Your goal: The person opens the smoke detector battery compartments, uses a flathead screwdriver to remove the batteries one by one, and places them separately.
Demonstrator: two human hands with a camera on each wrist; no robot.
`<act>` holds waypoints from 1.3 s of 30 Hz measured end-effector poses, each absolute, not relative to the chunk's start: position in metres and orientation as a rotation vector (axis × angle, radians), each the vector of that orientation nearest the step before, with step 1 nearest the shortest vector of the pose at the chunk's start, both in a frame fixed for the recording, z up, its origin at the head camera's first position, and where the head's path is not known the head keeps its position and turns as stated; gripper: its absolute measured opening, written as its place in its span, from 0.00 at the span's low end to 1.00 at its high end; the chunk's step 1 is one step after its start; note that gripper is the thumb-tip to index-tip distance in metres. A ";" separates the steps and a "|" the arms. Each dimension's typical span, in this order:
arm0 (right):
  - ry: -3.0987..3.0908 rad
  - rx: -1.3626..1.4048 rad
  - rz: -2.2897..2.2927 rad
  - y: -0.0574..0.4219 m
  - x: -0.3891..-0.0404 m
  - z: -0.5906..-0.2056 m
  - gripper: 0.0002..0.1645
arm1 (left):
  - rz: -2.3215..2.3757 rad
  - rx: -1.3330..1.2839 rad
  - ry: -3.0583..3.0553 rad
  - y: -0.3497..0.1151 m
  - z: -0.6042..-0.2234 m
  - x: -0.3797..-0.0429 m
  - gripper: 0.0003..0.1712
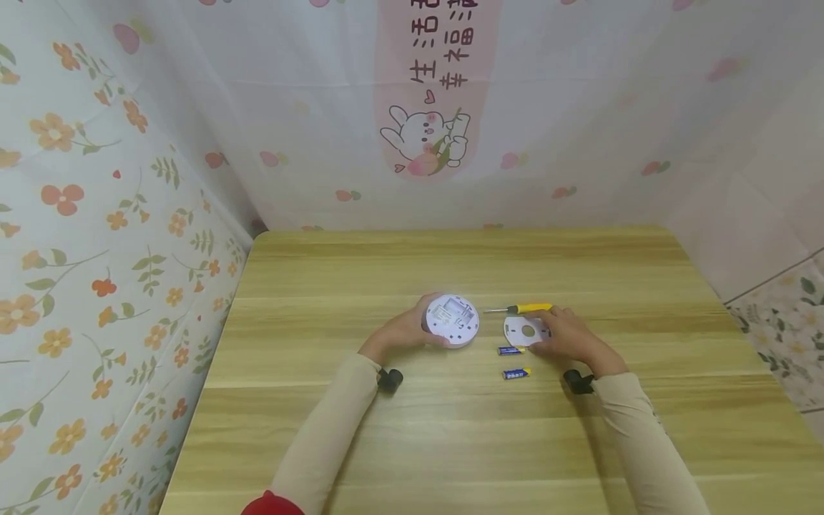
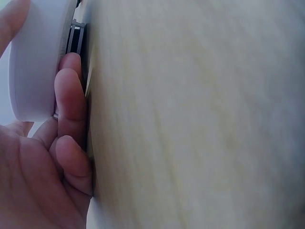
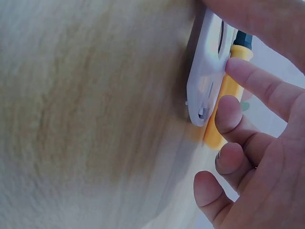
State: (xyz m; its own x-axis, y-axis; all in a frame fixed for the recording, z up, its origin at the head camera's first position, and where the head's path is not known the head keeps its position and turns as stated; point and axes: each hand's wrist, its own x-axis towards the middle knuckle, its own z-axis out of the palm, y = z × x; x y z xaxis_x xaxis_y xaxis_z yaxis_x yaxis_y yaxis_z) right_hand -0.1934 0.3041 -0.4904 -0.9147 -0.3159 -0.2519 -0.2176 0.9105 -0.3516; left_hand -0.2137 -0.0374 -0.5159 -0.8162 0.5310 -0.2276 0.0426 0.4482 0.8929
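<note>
My left hand (image 1: 404,329) grips a round white smoke detector (image 1: 460,332) by its side, its underside with the bare battery compartment facing up. In the left wrist view, fingers curl under the detector (image 2: 35,62), close to the tabletop. To the right, my right hand (image 1: 569,335) pinches a flat round white mounting plate (image 1: 515,326) with a central hole. In the right wrist view the thumb and index finger meet the plate (image 3: 204,71), tilted up on edge in that view; the other fingers curl loosely beside it.
A yellow-handled screwdriver (image 1: 533,307) lies just behind the plate, its shaft pointing left. Two blue-and-yellow batteries (image 1: 517,373) lie in front of the plate. All are on a wooden table (image 1: 309,443), with patterned cloth (image 1: 309,143) behind it and on the left.
</note>
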 end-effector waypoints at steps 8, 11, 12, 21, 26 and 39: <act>2.765 -0.415 -0.457 0.304 -0.193 -0.490 0.38 | 1.361 0.496 2.215 -0.037 -0.519 -0.215 0.60; 2.772 -0.438 -0.449 0.304 -0.193 -0.490 0.38 | 1.364 0.499 2.213 -0.037 -0.520 -0.215 0.60; 2.774 -0.440 -0.447 0.304 -0.193 -0.491 0.38 | 1.367 0.499 2.210 -0.037 -0.520 -0.215 0.60; 2.785 -0.474 -0.442 0.305 -0.198 -0.494 0.40 | 1.369 0.506 2.213 -0.038 -0.519 -0.215 0.60; 2.785 -0.479 -0.469 0.306 -0.197 -0.494 0.41 | 1.360 0.498 2.219 -0.038 -0.520 -0.215 0.61; 2.836 -0.420 -0.534 0.304 -0.193 -0.482 0.41 | 1.357 0.485 2.212 -0.040 -0.518 -0.214 0.61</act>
State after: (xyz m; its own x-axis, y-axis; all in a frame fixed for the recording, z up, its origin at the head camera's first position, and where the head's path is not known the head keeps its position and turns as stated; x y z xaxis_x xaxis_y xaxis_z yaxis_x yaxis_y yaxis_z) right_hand -0.1935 0.3038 -0.4822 -0.9336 -0.3177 -0.1655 -0.2357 0.8927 -0.3840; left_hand -0.2141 -0.0396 -0.5183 -0.8133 0.5363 -0.2259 0.0417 0.4410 0.8966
